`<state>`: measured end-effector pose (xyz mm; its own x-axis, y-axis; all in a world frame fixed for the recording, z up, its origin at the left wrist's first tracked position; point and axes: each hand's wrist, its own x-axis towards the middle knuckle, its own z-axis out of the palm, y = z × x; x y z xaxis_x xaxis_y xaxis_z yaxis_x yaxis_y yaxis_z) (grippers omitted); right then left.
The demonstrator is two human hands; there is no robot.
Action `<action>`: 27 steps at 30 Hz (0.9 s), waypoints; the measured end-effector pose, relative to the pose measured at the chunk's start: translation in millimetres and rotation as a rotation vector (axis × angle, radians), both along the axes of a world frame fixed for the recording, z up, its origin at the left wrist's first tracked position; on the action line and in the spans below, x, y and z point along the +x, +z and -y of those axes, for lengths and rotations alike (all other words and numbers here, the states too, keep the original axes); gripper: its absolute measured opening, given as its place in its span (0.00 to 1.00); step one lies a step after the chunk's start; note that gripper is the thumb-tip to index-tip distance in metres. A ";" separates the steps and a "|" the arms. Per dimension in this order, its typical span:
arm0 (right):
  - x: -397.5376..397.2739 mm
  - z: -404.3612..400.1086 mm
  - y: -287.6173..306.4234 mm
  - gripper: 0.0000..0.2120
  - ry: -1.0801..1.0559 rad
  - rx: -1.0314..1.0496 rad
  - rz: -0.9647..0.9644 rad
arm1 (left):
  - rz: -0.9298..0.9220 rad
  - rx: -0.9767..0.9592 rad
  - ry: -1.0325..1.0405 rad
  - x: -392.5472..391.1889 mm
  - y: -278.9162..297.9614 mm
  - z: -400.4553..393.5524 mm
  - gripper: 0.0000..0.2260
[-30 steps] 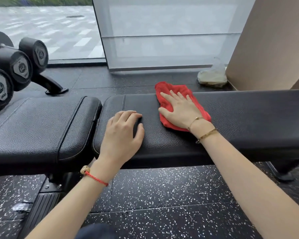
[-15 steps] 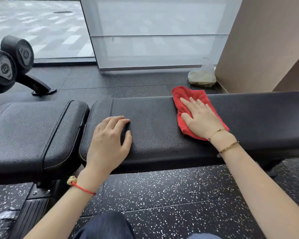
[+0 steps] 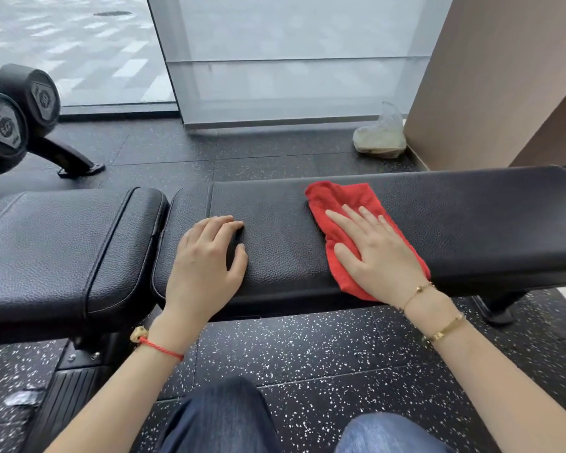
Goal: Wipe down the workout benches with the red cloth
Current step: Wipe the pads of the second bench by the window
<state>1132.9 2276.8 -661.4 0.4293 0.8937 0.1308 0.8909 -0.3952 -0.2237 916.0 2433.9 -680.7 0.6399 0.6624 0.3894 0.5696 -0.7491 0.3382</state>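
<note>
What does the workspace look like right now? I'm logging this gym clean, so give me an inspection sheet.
Surface: long black bench pad, no debris seen; second pad adjoins on the left.
Job's things: red cloth lies crumpled on the long pad.
Clutter: plastic bag on the floor by the wall.
Grippers: right hand flat, pressing the cloth; left hand resting bare on the pad.
Cables: nothing seen.
Surroundings: dumbbells on a rack at left, speckled rubber floor, glass panel behind.
</note>
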 end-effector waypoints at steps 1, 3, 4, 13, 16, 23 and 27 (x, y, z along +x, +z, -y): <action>8.2 1.4 -0.8 0.26 -0.052 -0.002 -0.006 | 0.001 0.001 0.000 0.4 0.3 0.3 0.18; 21.8 -3.6 -1.0 0.27 -0.158 -0.026 -0.014 | 0.002 0.001 0.001 0.5 0.5 1.1 0.18; 25.9 -9.8 -0.2 0.27 -0.198 -0.040 -0.018 | 0.003 0.000 0.000 0.6 0.5 1.2 0.18; -27.2 -36.9 1.0 0.28 0.049 -0.038 -0.009 | -0.005 -0.005 -0.005 -0.1 -0.1 0.2 0.15; -18.0 -15.6 0.8 0.27 0.059 -0.035 -0.006 | -0.001 -0.004 -0.008 -0.7 -0.8 -0.5 0.15; 57.2 5.1 4.8 0.25 -0.272 -0.107 -0.024 | 0.007 0.010 -0.007 0.2 -1.3 -0.1 0.15; 62.1 -29.2 9.4 0.25 -0.374 -0.125 -0.027 | 0.014 0.014 -0.001 0.6 -0.7 1.6 0.17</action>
<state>1195.1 2306.1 -652.0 0.7303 0.6829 0.0147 0.6744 -0.7174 -0.1747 916.6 2432.3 -681.5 0.6350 0.6560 0.4080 0.5640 -0.7546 0.3354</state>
